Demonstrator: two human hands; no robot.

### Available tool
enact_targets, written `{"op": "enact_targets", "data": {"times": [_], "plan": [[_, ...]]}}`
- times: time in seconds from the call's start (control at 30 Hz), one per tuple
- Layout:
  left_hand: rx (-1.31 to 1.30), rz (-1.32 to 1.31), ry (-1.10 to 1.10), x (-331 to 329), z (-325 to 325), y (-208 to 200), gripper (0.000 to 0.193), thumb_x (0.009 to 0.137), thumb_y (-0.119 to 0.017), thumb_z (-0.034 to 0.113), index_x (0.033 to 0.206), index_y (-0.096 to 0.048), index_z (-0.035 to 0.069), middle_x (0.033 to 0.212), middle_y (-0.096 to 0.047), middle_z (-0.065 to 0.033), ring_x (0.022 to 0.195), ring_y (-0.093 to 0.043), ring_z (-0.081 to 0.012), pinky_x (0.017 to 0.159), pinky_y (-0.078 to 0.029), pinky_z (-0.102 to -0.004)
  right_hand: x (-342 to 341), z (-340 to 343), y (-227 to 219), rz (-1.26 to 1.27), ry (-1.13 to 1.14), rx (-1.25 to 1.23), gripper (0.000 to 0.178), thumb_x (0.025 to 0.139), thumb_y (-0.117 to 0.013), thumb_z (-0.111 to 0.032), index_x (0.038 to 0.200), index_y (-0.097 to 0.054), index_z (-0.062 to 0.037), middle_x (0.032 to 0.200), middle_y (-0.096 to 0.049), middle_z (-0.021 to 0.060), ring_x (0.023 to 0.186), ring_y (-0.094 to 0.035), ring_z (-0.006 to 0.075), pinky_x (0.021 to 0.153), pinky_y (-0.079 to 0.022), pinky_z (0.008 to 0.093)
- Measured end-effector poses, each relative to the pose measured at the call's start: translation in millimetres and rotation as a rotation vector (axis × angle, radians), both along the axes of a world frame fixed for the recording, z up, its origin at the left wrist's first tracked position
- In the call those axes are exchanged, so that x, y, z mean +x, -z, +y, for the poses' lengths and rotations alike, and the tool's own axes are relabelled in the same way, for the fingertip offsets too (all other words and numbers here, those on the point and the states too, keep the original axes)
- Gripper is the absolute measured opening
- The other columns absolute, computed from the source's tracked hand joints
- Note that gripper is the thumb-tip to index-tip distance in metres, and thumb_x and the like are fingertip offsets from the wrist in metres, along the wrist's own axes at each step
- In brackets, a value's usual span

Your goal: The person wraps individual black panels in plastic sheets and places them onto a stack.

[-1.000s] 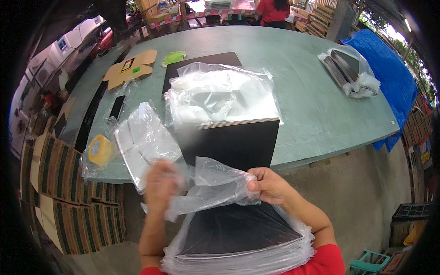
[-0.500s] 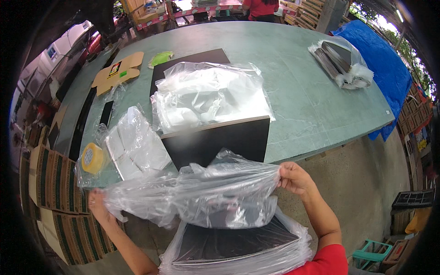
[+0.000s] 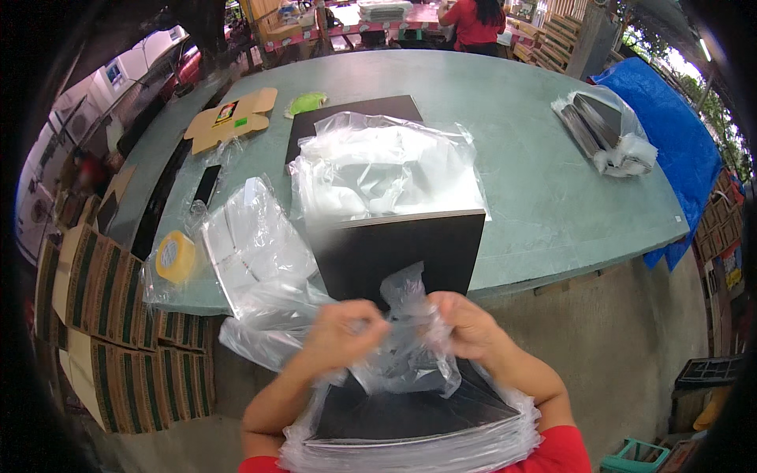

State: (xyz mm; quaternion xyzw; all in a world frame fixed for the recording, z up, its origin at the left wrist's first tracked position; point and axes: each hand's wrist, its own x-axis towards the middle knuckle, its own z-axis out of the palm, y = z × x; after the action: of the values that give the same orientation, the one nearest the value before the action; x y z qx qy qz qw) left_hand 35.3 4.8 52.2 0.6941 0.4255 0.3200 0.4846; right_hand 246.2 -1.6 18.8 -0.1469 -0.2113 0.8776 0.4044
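Note:
Black panels (image 3: 410, 418) in clear plastic wrapping lie stacked close in front of me at the bottom of the view. Above them both hands have hold of a clear plastic bag (image 3: 406, 366), bunched up between them. My left hand (image 3: 343, 331) is blurred, its fingers curled closed at the bunched film. The fingers of my right hand (image 3: 465, 325) pinch the film on the other side. Just beyond, black boards (image 3: 402, 256) stand at the table edge, with a pile of clear bags and white sheets (image 3: 386, 169) behind their top edge.
On the green table (image 3: 544, 197) lie a yellow tape roll (image 3: 175, 256), a plastic-wrapped pack (image 3: 256, 236), a flattened cardboard box (image 3: 229, 122) and bagged dark panels (image 3: 603, 130). Stacked cartons (image 3: 110, 299) stand left; a blue tarp (image 3: 670, 142) hangs right. Far back is a person in red (image 3: 477, 24).
My hands have come together from far apart, and the stretched bag is now bunched between them. The view has shifted slightly, so the table appears a little lower and further right.

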Motion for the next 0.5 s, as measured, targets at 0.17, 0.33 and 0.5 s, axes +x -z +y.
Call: {"op": "enact_targets", "data": {"times": [0.17, 0.33, 0.5], "plan": [[-0.063, -0.076, -0.754, -109, 19, 17, 0.019, 0.075, -0.058, 0.015, 0.062, -0.054, 0.002, 0.058, -0.054, -0.0033, 0.056, -0.046, -0.0066, 0.054, -0.039, -0.0227, 29, -1, -6, -0.197, 0.17, 0.011, 0.018, 0.077, -0.06, -0.018, 0.085, -0.053, -0.0034, 0.085, -0.058, 0.006, 0.076, -0.057, 0.0151, 0.069, -0.046, 0.0306], [-0.009, -0.053, -0.017, 6, 0, -26, 0.014, 0.076, -0.059, 0.013, 0.068, -0.056, 0.001, 0.062, -0.054, -0.0016, 0.062, -0.049, -0.0068, 0.058, -0.04, -0.0229, -8, 6, 9, -0.033, -0.029, 0.001, 0.014, 0.078, -0.059, -0.017, 0.075, -0.05, -0.0063, 0.071, -0.055, 0.0014, 0.063, -0.053, 0.011, 0.058, -0.045, 0.0259], [-0.013, -0.054, -0.051, -6, 10, 10, 0.013, 0.072, -0.061, 0.012, 0.067, -0.056, 0.001, 0.064, -0.054, -0.0002, 0.063, -0.048, -0.0064, 0.059, -0.039, -0.0225, 2, 6, 2, 0.13, 0.075, 0.05, 0.013, 0.08, -0.055, -0.017, 0.077, -0.051, -0.0057, 0.068, -0.053, 0.0023, 0.067, -0.052, 0.0131, 0.063, -0.043, 0.0276]]}}
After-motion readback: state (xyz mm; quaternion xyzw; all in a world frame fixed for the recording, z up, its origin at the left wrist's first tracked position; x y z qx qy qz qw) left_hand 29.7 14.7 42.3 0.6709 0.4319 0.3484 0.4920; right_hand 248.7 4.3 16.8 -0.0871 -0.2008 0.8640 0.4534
